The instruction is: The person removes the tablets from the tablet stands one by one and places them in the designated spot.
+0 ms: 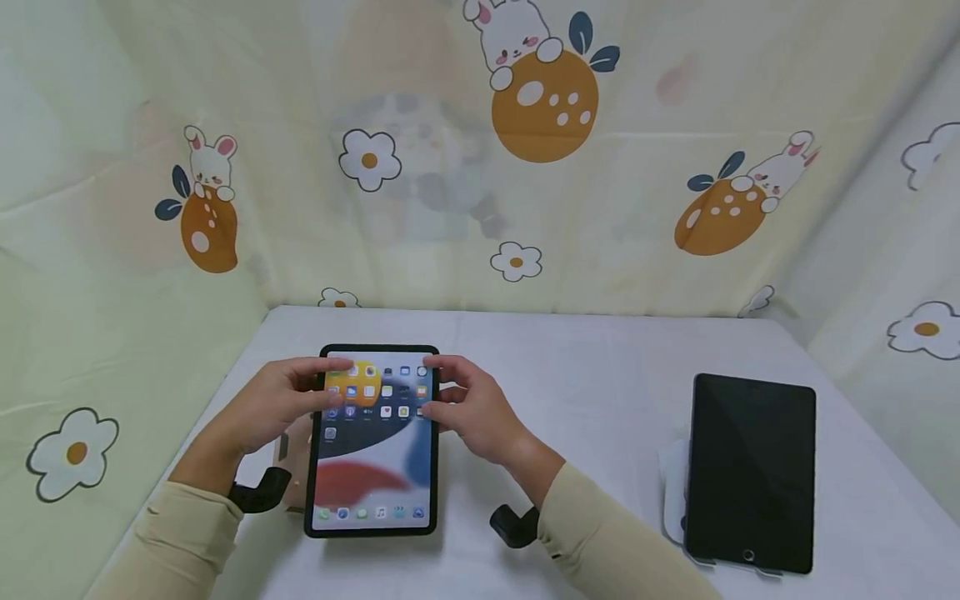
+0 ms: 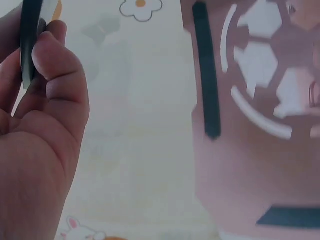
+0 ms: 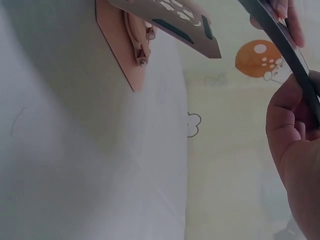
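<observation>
A lit tablet [image 1: 372, 467] showing a home screen with app icons is held upright near the table's front left. My left hand [image 1: 330, 385] pinches its upper left edge and my right hand [image 1: 438, 387] pinches its upper right edge. Behind the tablet's lower left corner a pinkish-brown stand [image 1: 294, 467] peeks out. In the left wrist view my left hand [image 2: 45, 125] curls its fingers round the tablet's thin dark edge [image 2: 29, 40], with the stand [image 2: 255, 125] close by. The right wrist view shows my right hand [image 3: 295, 130] on the tablet's edge [image 3: 280, 40], above the stand [image 3: 145, 30].
A second tablet [image 1: 752, 471] with a dark screen leans on a white stand [image 1: 672, 483] at the table's right. The table [image 1: 600, 375] has a white cover. Cloth printed with rabbits and flowers [image 1: 540, 100] walls in the back and both sides.
</observation>
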`<state>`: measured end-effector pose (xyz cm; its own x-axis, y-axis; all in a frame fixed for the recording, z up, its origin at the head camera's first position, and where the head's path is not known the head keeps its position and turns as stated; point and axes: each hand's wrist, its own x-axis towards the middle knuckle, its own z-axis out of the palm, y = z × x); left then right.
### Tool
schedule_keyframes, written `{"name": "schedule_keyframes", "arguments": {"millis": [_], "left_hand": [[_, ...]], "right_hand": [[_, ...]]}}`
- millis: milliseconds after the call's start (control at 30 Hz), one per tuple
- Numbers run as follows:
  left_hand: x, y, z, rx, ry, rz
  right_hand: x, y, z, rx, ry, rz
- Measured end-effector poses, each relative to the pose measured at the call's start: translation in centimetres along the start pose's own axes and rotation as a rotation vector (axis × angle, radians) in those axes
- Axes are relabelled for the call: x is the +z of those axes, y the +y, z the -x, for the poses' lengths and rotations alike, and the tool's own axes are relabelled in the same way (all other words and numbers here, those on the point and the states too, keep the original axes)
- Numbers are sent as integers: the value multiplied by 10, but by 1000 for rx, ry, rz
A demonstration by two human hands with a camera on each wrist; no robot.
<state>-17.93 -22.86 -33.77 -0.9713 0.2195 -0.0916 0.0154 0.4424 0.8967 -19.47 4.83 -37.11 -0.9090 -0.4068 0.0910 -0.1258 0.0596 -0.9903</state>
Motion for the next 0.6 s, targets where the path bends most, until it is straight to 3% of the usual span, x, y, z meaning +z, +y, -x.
{"name": "schedule_keyframes", "arguments": {"millis": [300, 600], "left_hand": [[18, -3, -7, 4, 24, 47], [39, -4, -16, -2, -2, 83]], "right_hand": [[-8, 5, 11, 30, 55, -7], [-21, 14, 23, 55, 108, -7]]}}
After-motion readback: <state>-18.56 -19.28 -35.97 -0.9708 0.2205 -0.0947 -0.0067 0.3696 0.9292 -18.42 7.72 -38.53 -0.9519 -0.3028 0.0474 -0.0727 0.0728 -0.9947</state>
